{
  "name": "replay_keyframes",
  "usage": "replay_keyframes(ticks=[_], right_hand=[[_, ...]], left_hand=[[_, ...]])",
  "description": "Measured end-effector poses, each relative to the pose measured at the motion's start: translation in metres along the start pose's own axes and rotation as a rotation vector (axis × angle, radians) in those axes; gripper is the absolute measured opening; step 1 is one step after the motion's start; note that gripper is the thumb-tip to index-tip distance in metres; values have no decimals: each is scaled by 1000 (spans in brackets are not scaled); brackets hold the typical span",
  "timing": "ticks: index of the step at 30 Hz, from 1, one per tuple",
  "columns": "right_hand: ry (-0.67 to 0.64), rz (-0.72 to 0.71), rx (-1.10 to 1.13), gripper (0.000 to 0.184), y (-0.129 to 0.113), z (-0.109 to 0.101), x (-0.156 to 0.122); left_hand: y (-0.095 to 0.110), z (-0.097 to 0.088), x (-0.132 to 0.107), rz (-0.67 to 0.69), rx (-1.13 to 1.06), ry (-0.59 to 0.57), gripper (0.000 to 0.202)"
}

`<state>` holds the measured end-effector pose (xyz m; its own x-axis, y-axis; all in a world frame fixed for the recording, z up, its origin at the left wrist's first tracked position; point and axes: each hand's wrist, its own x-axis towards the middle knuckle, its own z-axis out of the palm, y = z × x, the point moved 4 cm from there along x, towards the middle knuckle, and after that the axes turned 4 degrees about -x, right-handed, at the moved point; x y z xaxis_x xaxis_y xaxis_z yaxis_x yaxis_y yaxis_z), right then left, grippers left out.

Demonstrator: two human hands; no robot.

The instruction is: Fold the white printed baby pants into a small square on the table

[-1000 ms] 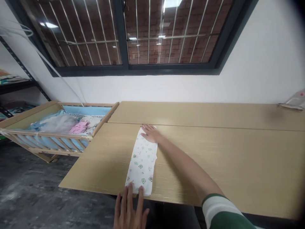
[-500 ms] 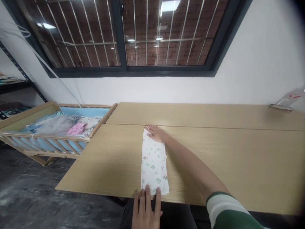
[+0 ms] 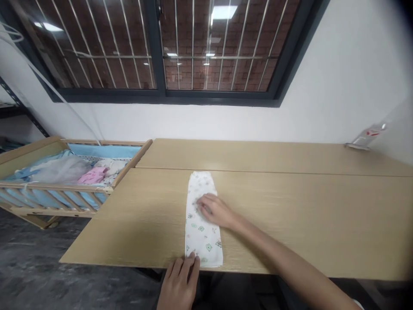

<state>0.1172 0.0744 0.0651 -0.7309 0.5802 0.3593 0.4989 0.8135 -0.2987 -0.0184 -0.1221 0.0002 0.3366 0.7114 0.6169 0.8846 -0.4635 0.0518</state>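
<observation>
Both hands on cloth atop table: right hand flat mid-strip, fingers spread; left hand fingers pinning near end.

The folded cloth lying at the near edge of the table is white, sprinkled with small green, teal and pinkish figures. The table is pale, light-oak wood grain. Off its left edge, the crib has light wooden rails and a sky-blue lining, with a pink garment and white and grey fabric inside. The window frame is dark grey against a white wall.
</observation>
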Motion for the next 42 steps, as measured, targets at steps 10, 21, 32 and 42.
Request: replay_keyframes(ticks=[10,21,32,42], right_hand=[[-122,18,21,41,-107,-2,-112],[-19,21,77,48,-111,-22,-141],[178,173,323,25,-89,-79,-89],[278,305,231,22,49,-37,7]], left_hand=[[-3,1,-5,39,-96,65,43],[-1,-41,25,63,-328,227,23],[-44,-53,85,-77,-571,157,17],[-106,22,205,-338,-522,-171,20]])
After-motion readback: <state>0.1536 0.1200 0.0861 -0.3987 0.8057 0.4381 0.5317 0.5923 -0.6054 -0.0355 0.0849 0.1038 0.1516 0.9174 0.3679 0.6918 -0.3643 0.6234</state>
